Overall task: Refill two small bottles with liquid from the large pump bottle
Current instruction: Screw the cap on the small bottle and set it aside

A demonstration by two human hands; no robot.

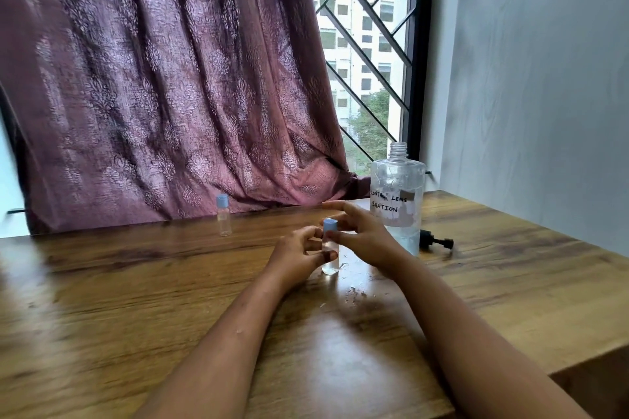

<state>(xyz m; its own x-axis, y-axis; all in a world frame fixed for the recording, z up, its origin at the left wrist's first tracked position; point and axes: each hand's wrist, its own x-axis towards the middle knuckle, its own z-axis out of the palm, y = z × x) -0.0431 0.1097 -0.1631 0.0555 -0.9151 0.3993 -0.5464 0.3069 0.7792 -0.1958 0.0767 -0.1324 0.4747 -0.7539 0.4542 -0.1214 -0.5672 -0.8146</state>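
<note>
A small clear bottle (pixel 330 265) stands upright at the table's middle with clear liquid in it. My left hand (pixel 296 257) grips its body. My right hand (pixel 364 235) pinches its blue cap (pixel 330 224) at the top. A second small bottle (pixel 224 216) with a blue cap stands alone farther back to the left, and it looks empty. The large clear bottle (pixel 397 196), labelled contact lens solution, stands uncapped just behind my right hand, with a little liquid at its bottom. Its black pump head (pixel 436 242) lies on the table to the right of it.
The wooden table (pixel 136 309) has small wet spots and crumbs (pixel 354 292) in front of the held bottle. A maroon curtain (pixel 163 78) hangs along the back edge. A barred window (pixel 367 44) and a white wall (pixel 544 78) close off the right.
</note>
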